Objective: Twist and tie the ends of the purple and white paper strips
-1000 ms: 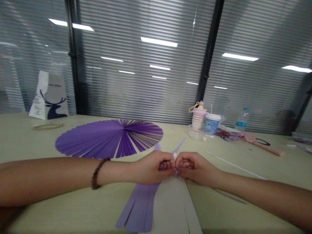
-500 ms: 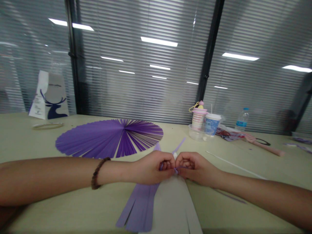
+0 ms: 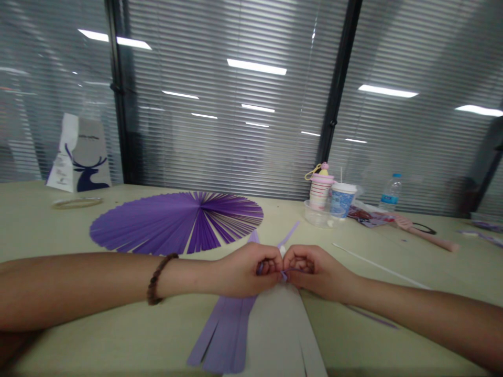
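Note:
My left hand (image 3: 251, 269) and my right hand (image 3: 314, 269) meet low in the middle of the head view, both with curled fingers. Between the fingertips they pinch a thin purple strip (image 3: 284, 275), which crosses the narrow neck of a bundle of white strips (image 3: 281, 332). The white strips fan out toward the front table edge. Under my left hand, light purple strips (image 3: 228, 335) spread down to the left, their top end showing behind the hand. A narrow lilac end (image 3: 288, 234) sticks up behind the fingertips. My fingers hide the exact crossing.
A round fan of purple strips (image 3: 157, 222) lies behind my left arm. A clear bowl (image 3: 316, 217), a pink-lidded cup (image 3: 320, 191), a blue paper cup (image 3: 342, 201) and a bottle (image 3: 390, 193) stand back right. A thin white stick (image 3: 377, 264) lies behind my right forearm; a deer-printed bag (image 3: 80, 154) stands back left.

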Available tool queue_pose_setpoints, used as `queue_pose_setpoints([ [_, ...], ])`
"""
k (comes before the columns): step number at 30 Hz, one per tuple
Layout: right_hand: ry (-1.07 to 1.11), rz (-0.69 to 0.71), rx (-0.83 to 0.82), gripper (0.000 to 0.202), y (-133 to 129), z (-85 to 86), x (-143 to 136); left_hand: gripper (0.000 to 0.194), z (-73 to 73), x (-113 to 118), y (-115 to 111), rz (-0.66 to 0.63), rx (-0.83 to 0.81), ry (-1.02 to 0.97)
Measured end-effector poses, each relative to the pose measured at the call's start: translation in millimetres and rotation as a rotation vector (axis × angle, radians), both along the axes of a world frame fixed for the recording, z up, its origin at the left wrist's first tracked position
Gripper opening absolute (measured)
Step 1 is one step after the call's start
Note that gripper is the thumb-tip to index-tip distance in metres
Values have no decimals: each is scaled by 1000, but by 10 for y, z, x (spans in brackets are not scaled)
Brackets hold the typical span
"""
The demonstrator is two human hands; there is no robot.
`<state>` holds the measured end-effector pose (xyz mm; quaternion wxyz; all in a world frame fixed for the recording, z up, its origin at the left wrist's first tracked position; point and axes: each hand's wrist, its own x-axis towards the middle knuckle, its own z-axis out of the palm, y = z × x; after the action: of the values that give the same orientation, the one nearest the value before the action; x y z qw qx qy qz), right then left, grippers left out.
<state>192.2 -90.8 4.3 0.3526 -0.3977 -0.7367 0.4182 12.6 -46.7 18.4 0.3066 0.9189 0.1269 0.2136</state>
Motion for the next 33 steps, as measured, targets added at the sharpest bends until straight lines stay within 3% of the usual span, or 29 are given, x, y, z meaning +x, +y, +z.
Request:
queue_pose_setpoints([
  [7, -40, 13, 65, 10, -28, -18, 6, 2, -19, 1, 5, -2, 10, 2],
  [33, -40, 32, 69, 10, -1, -24, 1, 2, -14, -4, 11, -8, 12, 2],
])
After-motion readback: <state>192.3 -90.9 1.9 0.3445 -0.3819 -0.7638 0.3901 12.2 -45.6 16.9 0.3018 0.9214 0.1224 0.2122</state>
